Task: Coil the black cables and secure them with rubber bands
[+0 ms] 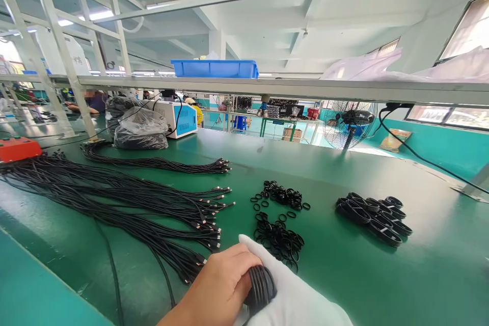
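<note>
My bare left hand (219, 285) is closed around a coiled black cable (262, 288) low in the middle of the view. My right hand (298, 290), in a white glove, wraps the coil from the other side; its fingertips point up and to the left, and its thumb is hidden. Just beyond the hands lie two loose heaps of small black rings, a near heap (278, 237) and a far heap (284, 194). To the left, long black cables (126, 193) with metal-tipped plugs stretch across the green table (324, 275). Several finished-looking cable coils (374, 216) are stacked at the right.
A red box (19, 149) sits at the left edge. Plastic-bagged dark items (139, 127) and a white-and-blue machine (178, 117) stand at the back. Overhead, a shelf (290, 85) bears a blue tray (216, 69). A fan (349, 119) stands beyond the table. Another person (93, 102) sits far left.
</note>
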Action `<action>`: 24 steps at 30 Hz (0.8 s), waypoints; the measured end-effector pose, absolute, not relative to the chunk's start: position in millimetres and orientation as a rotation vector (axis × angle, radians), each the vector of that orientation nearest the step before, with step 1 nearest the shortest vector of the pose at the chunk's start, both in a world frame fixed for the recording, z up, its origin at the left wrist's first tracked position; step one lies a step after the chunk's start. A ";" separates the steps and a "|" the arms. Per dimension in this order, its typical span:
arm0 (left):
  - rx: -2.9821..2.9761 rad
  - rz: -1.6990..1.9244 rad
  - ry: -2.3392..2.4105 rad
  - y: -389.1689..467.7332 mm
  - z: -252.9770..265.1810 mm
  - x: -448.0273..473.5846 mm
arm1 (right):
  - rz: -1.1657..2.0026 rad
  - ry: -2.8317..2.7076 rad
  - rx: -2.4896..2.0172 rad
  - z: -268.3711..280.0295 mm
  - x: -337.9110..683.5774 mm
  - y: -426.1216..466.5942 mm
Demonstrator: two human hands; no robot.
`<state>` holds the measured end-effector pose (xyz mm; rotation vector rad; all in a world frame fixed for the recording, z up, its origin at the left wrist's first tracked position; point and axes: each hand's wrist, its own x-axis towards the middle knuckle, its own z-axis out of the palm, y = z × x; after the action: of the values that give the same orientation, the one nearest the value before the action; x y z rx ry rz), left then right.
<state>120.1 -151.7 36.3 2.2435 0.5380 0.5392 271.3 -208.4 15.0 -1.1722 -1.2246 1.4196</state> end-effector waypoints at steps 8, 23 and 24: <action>1.908 0.428 0.839 -150.3 39.4 121.8 | 1.763 -1.019 -1.099 17.7 256.8 -210.6; 2.103 0.251 1.069 -144.0 32.9 137.9 | 1.794 -0.933 -1.170 10.9 250.8 -211.6; 2.137 0.274 1.068 -144.5 34.3 136.6 | 1.810 -0.918 -1.152 10.1 250.4 -211.6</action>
<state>136.6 -144.5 34.3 2.1372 1.0680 0.2744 250.4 -211.6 10.1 -1.1522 -0.9185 1.8096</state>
